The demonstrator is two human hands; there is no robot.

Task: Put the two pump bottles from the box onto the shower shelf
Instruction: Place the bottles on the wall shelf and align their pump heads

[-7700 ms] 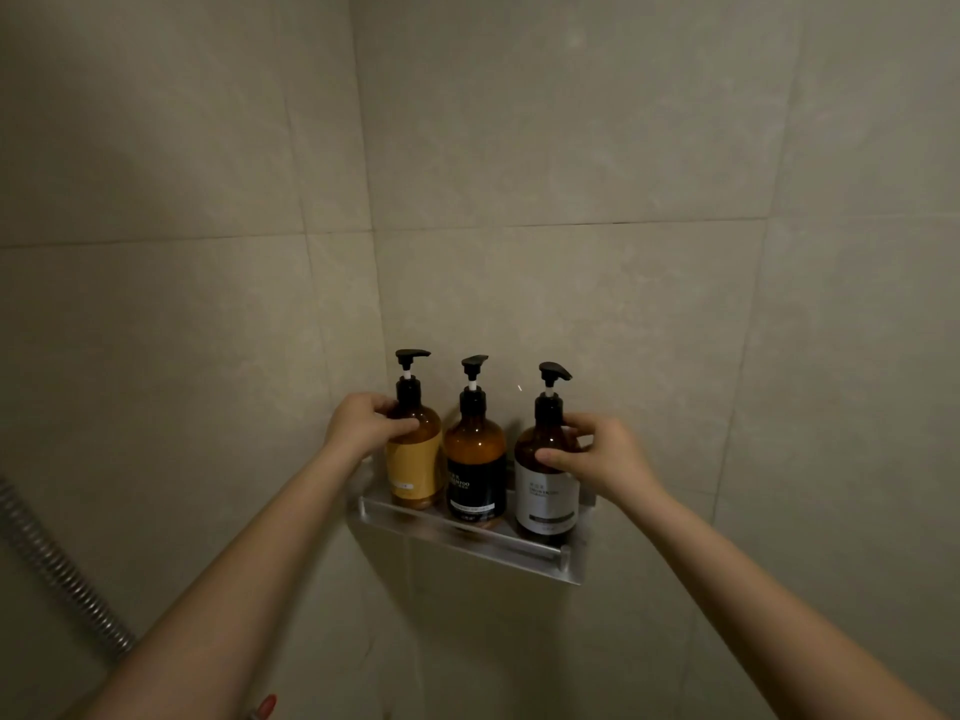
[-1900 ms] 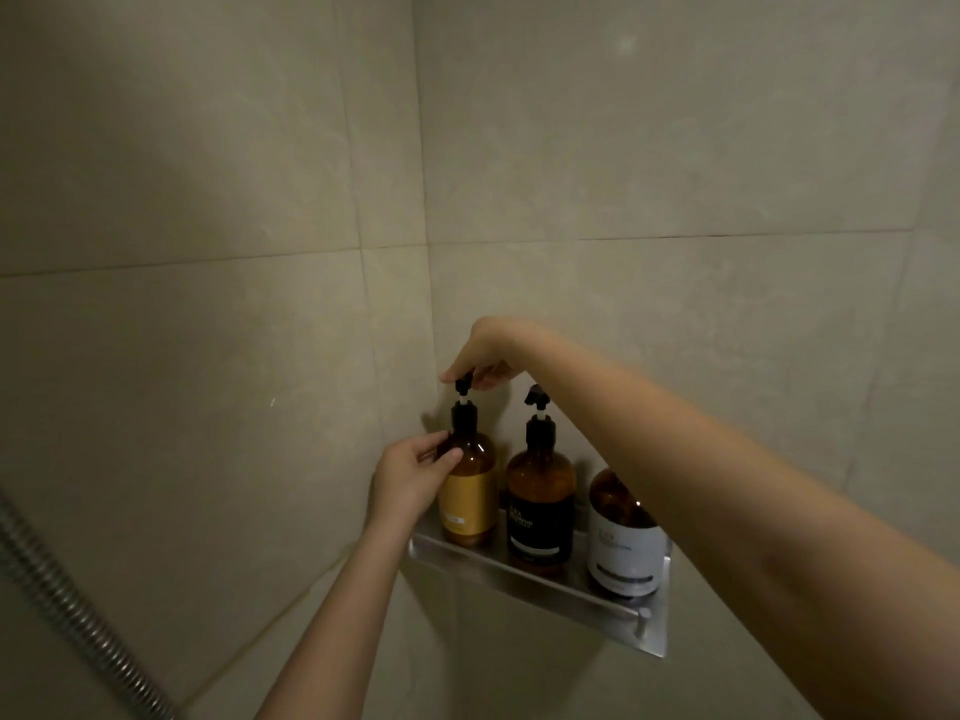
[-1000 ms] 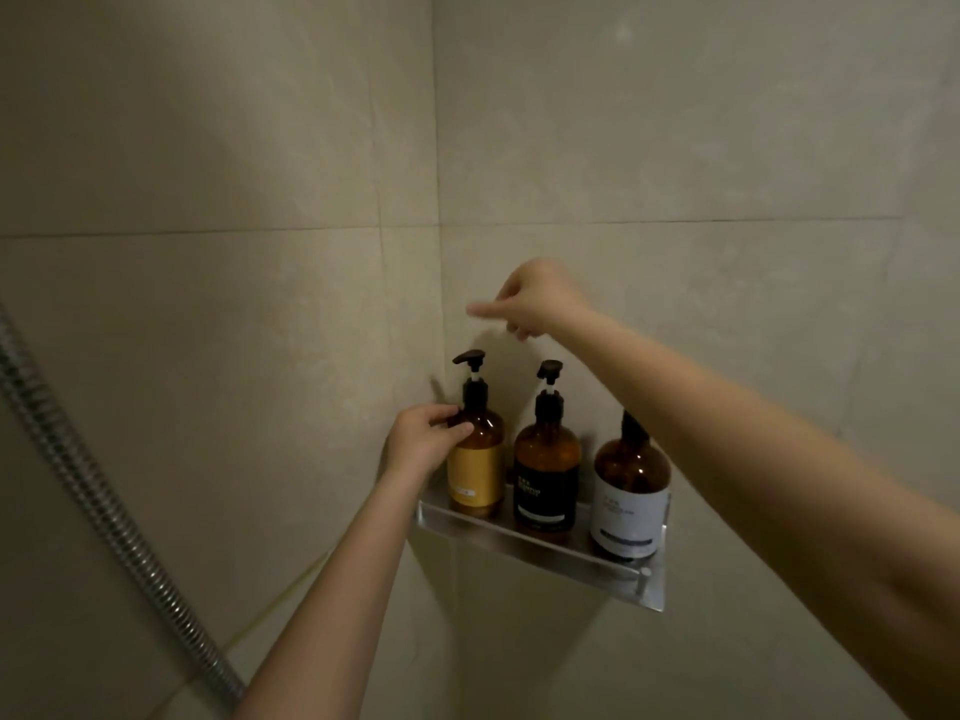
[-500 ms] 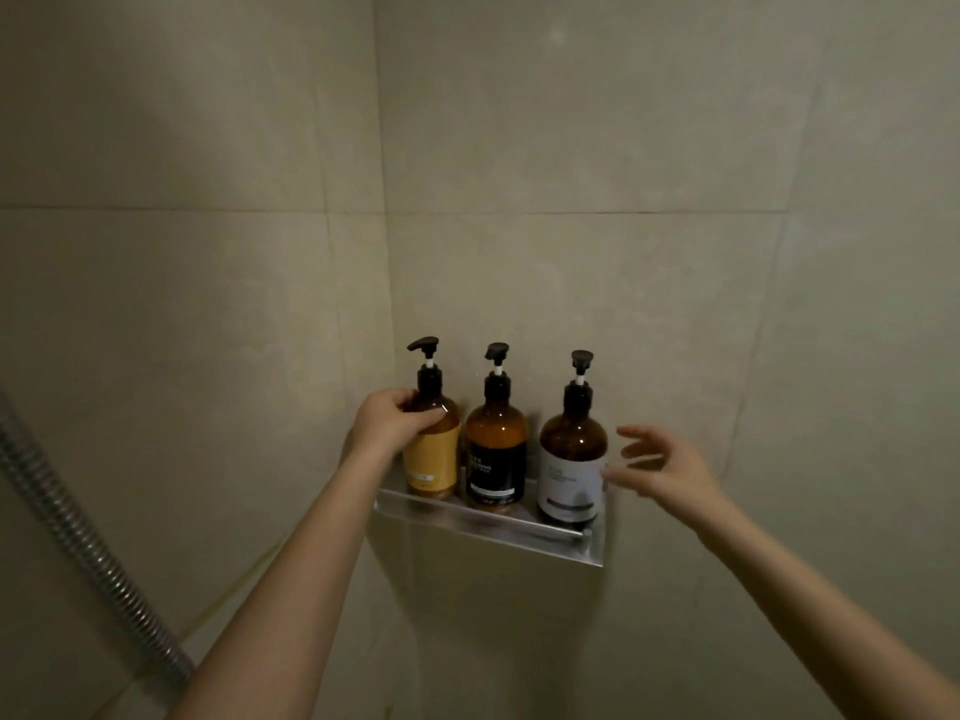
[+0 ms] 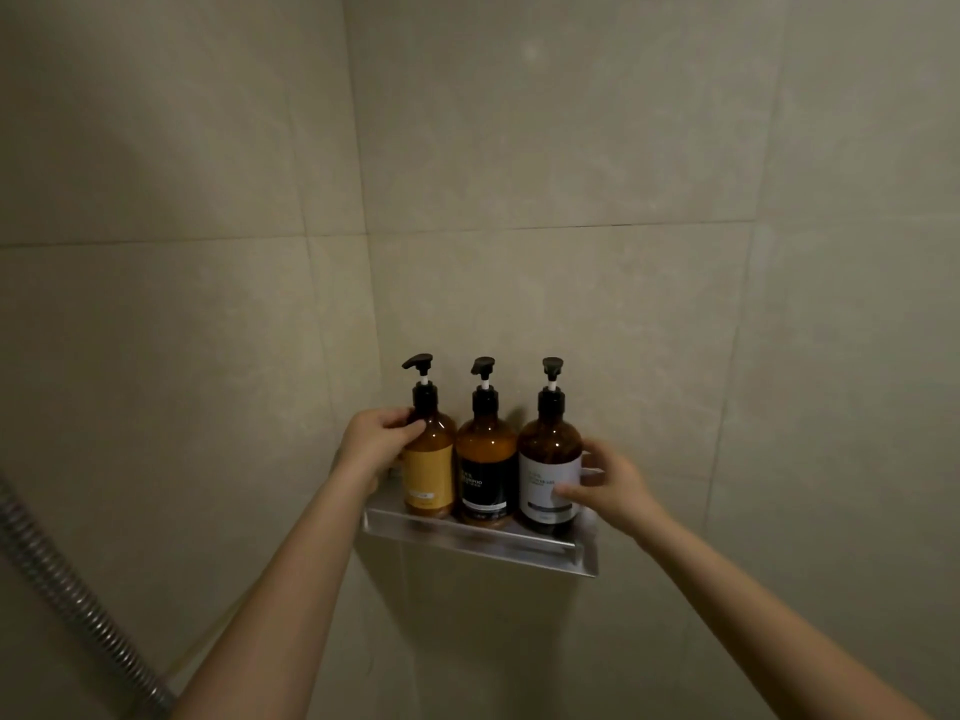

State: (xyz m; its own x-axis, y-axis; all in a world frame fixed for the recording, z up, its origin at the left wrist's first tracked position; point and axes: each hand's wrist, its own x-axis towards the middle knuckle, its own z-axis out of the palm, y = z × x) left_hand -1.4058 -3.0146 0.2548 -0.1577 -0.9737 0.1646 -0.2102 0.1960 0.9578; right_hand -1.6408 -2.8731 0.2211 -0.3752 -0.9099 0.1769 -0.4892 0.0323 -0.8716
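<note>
Three amber pump bottles stand upright in a row on the metal shower shelf [image 5: 478,540] in the tiled corner. The yellow-label bottle [image 5: 428,472] is at the left, the black-label bottle [image 5: 485,475] in the middle, the white-label bottle [image 5: 548,475] at the right. My left hand [image 5: 376,446] wraps the shoulder of the yellow-label bottle. My right hand [image 5: 613,485] holds the right side of the white-label bottle, thumb on its label. The box is out of view.
Beige tiled walls meet in the corner behind the shelf. A ribbed metal shower hose [image 5: 67,589] runs diagonally along the lower left.
My right hand has come down from above the bottles, moved in from the right and closed on the white-label bottle. My left hand has stayed on the yellow-label bottle.
</note>
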